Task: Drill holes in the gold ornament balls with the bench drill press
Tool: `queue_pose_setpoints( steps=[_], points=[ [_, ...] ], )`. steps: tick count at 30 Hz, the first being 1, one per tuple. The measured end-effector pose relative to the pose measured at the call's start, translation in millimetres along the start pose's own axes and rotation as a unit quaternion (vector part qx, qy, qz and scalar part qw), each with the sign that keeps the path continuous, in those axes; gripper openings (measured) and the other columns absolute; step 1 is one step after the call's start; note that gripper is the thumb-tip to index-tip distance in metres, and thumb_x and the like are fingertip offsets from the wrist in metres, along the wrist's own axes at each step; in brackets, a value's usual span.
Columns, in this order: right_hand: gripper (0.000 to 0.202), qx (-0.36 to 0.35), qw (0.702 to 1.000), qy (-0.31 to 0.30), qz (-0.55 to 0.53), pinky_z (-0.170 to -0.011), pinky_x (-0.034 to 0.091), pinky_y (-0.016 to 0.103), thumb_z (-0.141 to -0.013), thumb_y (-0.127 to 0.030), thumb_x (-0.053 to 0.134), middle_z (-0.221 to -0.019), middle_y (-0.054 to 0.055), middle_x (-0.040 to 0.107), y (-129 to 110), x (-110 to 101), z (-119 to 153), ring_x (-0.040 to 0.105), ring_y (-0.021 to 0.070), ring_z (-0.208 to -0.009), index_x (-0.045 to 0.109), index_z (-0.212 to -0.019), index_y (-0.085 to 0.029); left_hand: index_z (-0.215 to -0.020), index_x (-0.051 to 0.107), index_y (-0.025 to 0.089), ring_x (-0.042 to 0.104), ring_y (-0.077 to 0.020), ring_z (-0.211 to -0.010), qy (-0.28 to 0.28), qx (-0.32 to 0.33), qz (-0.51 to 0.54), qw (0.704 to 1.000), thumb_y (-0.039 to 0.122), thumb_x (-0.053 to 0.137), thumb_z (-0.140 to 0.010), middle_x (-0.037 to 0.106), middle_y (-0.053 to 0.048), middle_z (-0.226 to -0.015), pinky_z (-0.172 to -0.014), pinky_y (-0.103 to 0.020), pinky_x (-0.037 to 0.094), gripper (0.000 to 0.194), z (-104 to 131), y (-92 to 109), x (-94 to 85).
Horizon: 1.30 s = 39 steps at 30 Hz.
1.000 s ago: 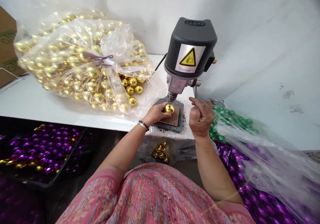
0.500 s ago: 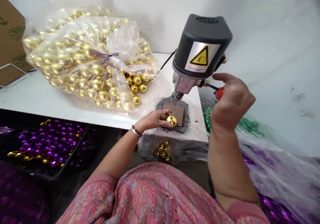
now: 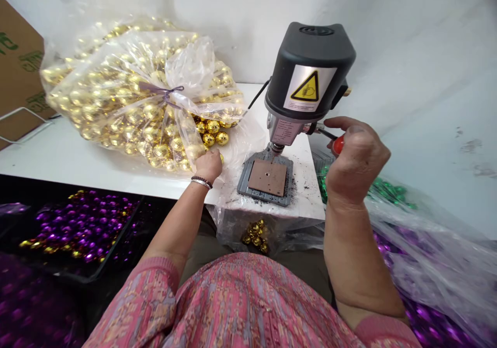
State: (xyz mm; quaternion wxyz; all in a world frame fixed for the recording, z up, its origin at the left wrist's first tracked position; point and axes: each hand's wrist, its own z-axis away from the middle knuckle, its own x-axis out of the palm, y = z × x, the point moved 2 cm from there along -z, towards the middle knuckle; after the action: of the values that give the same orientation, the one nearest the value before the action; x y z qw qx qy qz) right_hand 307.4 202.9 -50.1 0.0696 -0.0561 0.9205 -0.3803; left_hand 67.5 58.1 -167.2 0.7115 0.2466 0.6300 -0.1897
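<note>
Reaching at the mouth of the clear bag (image 3: 188, 63), left hand (image 3: 209, 165) has come away from the drill press (image 3: 310, 73) and the gold ball it held half a second ago has left the board (image 3: 267, 182). Hole in the board now uncovered, so the press has no work under its bit; judged as a change-over between pieces. Left fingers curl down beside a gold ball (image 3: 221, 158), mostly hidden by the back of the hand; cannot tell whether they grip it. Right hand (image 3: 357, 156) stays up at the lever, fingers folded about the red knob (image 3: 338, 145), one finger stretched above.

Loose gold balls (image 3: 213, 126) sit just beyond the left hand, partly under film. Bag gathered by a purple tie (image 3: 166, 91); slack plastic drapes around the opening and spreads toward the metal base (image 3: 244, 182), a likely snag. Chuck hangs low over the board, limiting room from above. Dark chips scattered on the white table (image 3: 23, 156).

Below the table edge, a gold cluster (image 3: 255, 235) in clear plastic. Purple balls (image 3: 83, 229) lower left; green balls (image 3: 392, 190) right, under sheeting.
</note>
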Motion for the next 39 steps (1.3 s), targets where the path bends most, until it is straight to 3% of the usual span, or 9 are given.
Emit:
queue_pose_setpoints(
  steps=[5, 9, 12, 17, 21, 23, 28, 34, 39],
  points=[
    [0.041, -0.024, 1.000, -0.009, 0.015, -0.054, 0.034, 0.025, -0.095, -0.030, 0.036, -0.059, -0.001, 0.051, 5, -1, 2, 0.043, 0.0076, -0.054, 0.072, -0.080, -0.016, -0.109, 0.067, 0.016, 0.068, -0.0306, -0.096, 0.014, 0.125, 0.167, 0.978, 0.032, 0.072, -0.076, 0.072, -0.013, -0.101, -0.083, -0.039, 0.051, 0.038, 12, 12, -0.4],
    [0.041, -0.018, 1.000, -0.013, -0.001, -0.055, 0.035, 0.025, -0.096, -0.034, 0.036, -0.064, -0.001, 0.055, 5, -1, 2, 0.045, 0.0071, -0.056, 0.071, -0.084, -0.017, -0.115, 0.063, 0.016, 0.065, -0.0181, -0.094, -0.096, 0.221, 0.444, 0.863, 0.038, 0.070, -0.075, 0.071, -0.008, -0.107, -0.084, -0.031, 0.051, 0.046, 23, 30, 9.1],
    [0.043, -0.018, 1.000, -0.017, -0.001, -0.055, 0.036, 0.024, -0.096, -0.037, 0.036, -0.062, -0.001, 0.053, 2, -1, 2, 0.045, 0.0068, -0.055, 0.071, -0.081, -0.017, -0.115, 0.062, 0.014, 0.064, -0.0172, -0.097, -0.158, 0.206, 0.529, 0.808, 0.038, 0.073, -0.071, 0.069, -0.010, -0.113, -0.087, -0.032, 0.052, 0.051, 26, 42, 19.8],
    [0.046, -0.017, 0.999, -0.030, 0.003, -0.055, 0.036, 0.024, -0.098, -0.041, 0.035, -0.060, -0.002, 0.048, 0, -2, 1, 0.043, 0.0058, -0.054, 0.070, -0.083, -0.017, -0.122, 0.061, 0.014, 0.063, -0.0182, -0.098, -0.132, 0.175, 0.542, 0.811, 0.039, 0.075, -0.070, 0.067, -0.010, -0.116, -0.087, -0.032, 0.052, 0.059, 29, 53, 20.6],
    [0.046, -0.023, 0.999, -0.035, -0.003, -0.058, 0.039, 0.024, -0.098, -0.042, 0.035, -0.059, -0.002, 0.045, 2, -2, 2, 0.046, 0.0064, -0.056, 0.071, -0.085, -0.016, -0.135, 0.052, 0.019, 0.065, -0.0191, -0.095, -0.159, 0.136, 0.597, 0.774, 0.043, 0.062, -0.082, 0.066, -0.010, -0.117, -0.071, -0.029, 0.053, 0.059, 34, 53, 15.9],
    [0.044, -0.019, 0.999, -0.033, -0.008, -0.057, 0.038, 0.024, -0.098, -0.041, 0.036, -0.058, -0.002, 0.045, 2, -2, 2, 0.046, 0.0064, -0.056, 0.071, -0.084, -0.017, -0.136, 0.051, 0.019, 0.065, -0.0193, -0.096, -0.139, 0.145, 0.577, 0.791, 0.040, 0.063, -0.081, 0.066, -0.010, -0.118, -0.074, -0.030, 0.053, 0.061, 34, 52, 15.5],
    [0.038, -0.022, 0.999, -0.017, -0.030, -0.056, 0.039, 0.025, -0.094, -0.036, 0.042, -0.063, -0.001, 0.054, 0, -2, 0, 0.045, 0.0068, -0.056, 0.071, -0.079, -0.016, -0.128, 0.057, 0.016, 0.062, -0.0198, -0.103, -0.049, 0.201, 0.425, 0.881, 0.032, 0.077, -0.070, 0.067, -0.009, -0.119, -0.092, -0.033, 0.051, 0.064, 28, 59, 19.8],
    [0.035, -0.018, 0.999, -0.033, -0.030, -0.060, 0.041, 0.026, -0.092, -0.032, 0.042, -0.066, -0.001, 0.060, 1, -3, 0, 0.048, 0.0078, -0.058, 0.071, -0.078, -0.018, -0.127, 0.058, 0.019, 0.064, -0.0193, -0.096, -0.049, 0.214, 0.366, 0.905, 0.039, 0.081, -0.069, 0.070, -0.004, -0.110, -0.088, -0.031, 0.051, 0.066, 23, 71, 28.7],
    [0.034, -0.021, 0.999, -0.033, -0.026, -0.063, 0.045, 0.024, -0.092, -0.029, 0.042, -0.062, -0.002, 0.056, -3, -3, -5, 0.049, 0.0072, -0.058, 0.069, -0.076, -0.018, -0.132, 0.058, 0.015, 0.065, -0.0225, -0.102, -0.067, 0.219, 0.383, 0.895, 0.039, 0.082, -0.068, 0.070, -0.008, -0.115, -0.093, -0.034, 0.051, 0.072, 16, 73, 40.2]
  ],
)
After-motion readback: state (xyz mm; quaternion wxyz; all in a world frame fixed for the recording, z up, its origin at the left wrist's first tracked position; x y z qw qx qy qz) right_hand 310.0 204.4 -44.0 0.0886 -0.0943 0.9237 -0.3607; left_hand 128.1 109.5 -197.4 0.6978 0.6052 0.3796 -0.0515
